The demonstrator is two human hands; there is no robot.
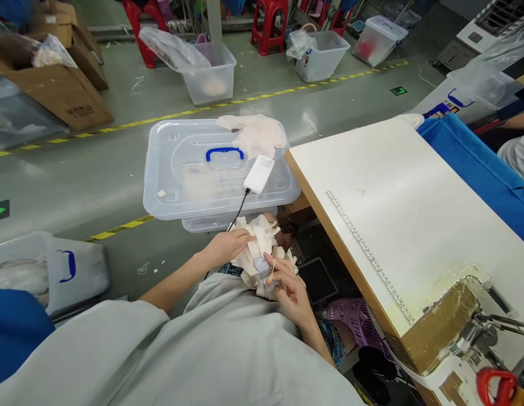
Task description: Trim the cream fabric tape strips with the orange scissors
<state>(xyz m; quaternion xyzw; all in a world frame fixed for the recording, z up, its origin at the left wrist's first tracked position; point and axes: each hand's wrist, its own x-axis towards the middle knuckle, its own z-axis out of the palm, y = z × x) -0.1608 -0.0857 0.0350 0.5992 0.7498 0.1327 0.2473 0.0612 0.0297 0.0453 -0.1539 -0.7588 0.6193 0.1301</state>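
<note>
Cream fabric pieces [262,230] lie bunched on my lap. My left hand [229,247] rests over their left side, fingers together and bent onto the cloth; its thumb is hidden. Among the cloth sits a small grey-white packet [261,265], partly covered by my fingers. At its right edge my right hand [291,288] has curled fingers closed on it. A thin pale loop [272,268], like a band or thread, runs by those fingertips. What lies beneath the cloth is hidden.
A lidded clear plastic box [177,169] stands ahead, carrying cream cloth [262,135] and a white power bank [259,173] with a black cable. To the right is a white sewing table [372,186] with a machine [477,338] and red-handled scissors [494,383]. An open bin [82,276] stands left.
</note>
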